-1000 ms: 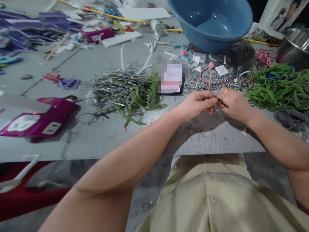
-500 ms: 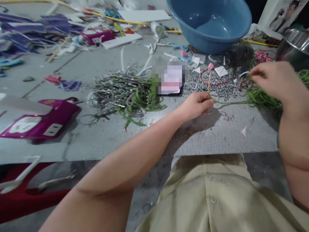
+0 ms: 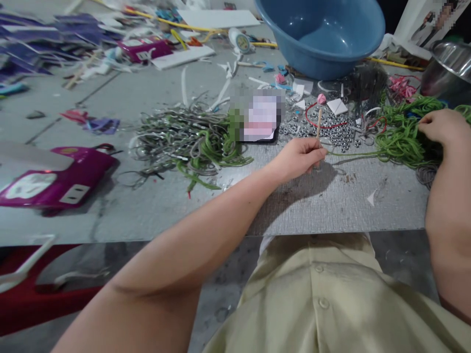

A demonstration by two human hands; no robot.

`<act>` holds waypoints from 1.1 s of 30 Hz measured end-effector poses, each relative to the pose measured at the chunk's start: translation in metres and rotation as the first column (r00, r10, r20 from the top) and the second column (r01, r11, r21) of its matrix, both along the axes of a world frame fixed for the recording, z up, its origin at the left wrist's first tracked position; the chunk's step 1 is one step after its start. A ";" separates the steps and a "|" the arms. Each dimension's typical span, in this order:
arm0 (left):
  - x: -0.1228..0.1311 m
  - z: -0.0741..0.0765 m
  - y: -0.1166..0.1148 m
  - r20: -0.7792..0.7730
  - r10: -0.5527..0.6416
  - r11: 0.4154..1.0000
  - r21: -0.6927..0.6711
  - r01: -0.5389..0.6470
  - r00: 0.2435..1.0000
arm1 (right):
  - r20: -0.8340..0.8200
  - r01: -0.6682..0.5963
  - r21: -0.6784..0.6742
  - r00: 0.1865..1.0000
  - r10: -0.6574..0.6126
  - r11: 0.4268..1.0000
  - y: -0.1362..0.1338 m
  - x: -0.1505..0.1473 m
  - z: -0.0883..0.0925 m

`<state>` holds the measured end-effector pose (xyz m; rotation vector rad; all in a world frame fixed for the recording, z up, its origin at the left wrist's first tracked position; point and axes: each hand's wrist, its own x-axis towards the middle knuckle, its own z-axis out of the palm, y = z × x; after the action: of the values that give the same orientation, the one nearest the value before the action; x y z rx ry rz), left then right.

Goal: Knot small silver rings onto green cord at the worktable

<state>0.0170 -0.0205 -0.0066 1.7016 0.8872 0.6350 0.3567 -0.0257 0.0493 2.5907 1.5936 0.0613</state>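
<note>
My left hand (image 3: 303, 159) is closed in a pinch above the table. A green cord (image 3: 355, 155) runs from its fingertips to the pile on the right, and a thin wooden stick (image 3: 319, 122) stands up from the same grip. Over the tangled green cord pile (image 3: 399, 142) is my right hand (image 3: 443, 128), its fingers curled together. What they pinch, if anything, is hidden. Many small metal rings or beads (image 3: 333, 132) lie beyond my left hand, beside a bent red cord (image 3: 309, 115) and a small pink ball (image 3: 321, 99).
A bundle of green and grey cords with metal chain (image 3: 184, 142) lies left of a phone (image 3: 261, 117). Behind stands a blue basin (image 3: 324, 59), with a metal bowl (image 3: 451, 68) at right. A magenta device (image 3: 62, 174) sits at left; scraps cover the back.
My right hand has moved right, from beside the metal pieces to over the green cord pile. My left hand keeps its pinch in nearly the same place.
</note>
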 end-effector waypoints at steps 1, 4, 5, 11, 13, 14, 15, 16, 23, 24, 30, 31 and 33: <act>0.000 0.000 0.000 -0.006 0.004 1.000 0.004 -0.004 1.000 | 0.028 0.069 0.024 0.997 -0.070 0.997 -0.002 -0.006 0.004; 0.000 -0.001 0.001 -0.022 0.018 1.000 0.004 -0.018 1.000 | 0.038 0.188 0.146 0.980 -0.195 0.971 -0.011 -0.025 0.019; 0.000 -0.001 0.001 -0.023 0.019 1.000 0.011 -0.019 1.000 | 0.025 0.171 0.178 0.984 -0.178 0.969 -0.014 -0.032 0.023; -0.001 -0.010 0.002 -0.076 0.049 0.975 0.222 -0.031 0.996 | -0.007 0.064 0.497 0.998 -0.069 0.865 -0.020 -0.064 0.026; -0.001 -0.013 0.003 -0.105 0.105 0.920 0.388 -0.057 0.989 | 0.004 -0.060 0.588 0.997 0.071 0.806 -0.016 -0.072 0.019; -0.001 -0.014 0.004 -0.123 0.126 0.886 0.460 -0.056 0.984 | -0.012 -0.125 0.620 0.986 0.168 0.774 -0.014 -0.076 0.015; -0.002 -0.015 0.004 -0.151 0.137 0.858 0.512 -0.041 0.979 | -0.047 -0.152 0.678 0.968 0.248 0.719 -0.012 -0.080 0.010; -0.003 -0.015 0.005 -0.188 0.144 0.839 0.544 -0.019 0.972 | -0.114 -0.163 0.716 0.932 0.344 0.678 -0.011 -0.085 0.005; -0.011 -0.004 0.005 -0.301 0.094 0.838 0.538 0.088 0.949 | -0.563 -0.183 0.681 0.487 0.667 0.709 -0.015 -0.120 -0.019; -0.011 -0.002 0.005 -0.238 0.123 0.843 0.537 0.025 0.963 | -0.568 -0.212 0.680 0.454 0.687 0.702 -0.016 -0.125 -0.022; -0.006 0.001 0.002 0.058 0.156 0.965 0.206 -0.165 0.986 | -0.373 -0.568 0.631 0.374 0.849 0.527 -0.021 -0.151 -0.049; -0.005 0.001 0.001 0.097 0.139 0.982 0.114 -0.150 0.985 | -0.329 -0.631 0.625 0.321 0.888 0.460 -0.021 -0.155 -0.055; -0.004 0.000 0.001 0.164 0.114 0.993 -0.023 -0.112 0.980 | -0.254 -0.709 0.609 0.251 0.934 0.356 -0.021 -0.160 -0.066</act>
<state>0.0131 -0.0195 -0.0063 1.5694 0.8721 0.8319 0.1963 -0.0464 -0.0162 1.5137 3.3793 -0.4362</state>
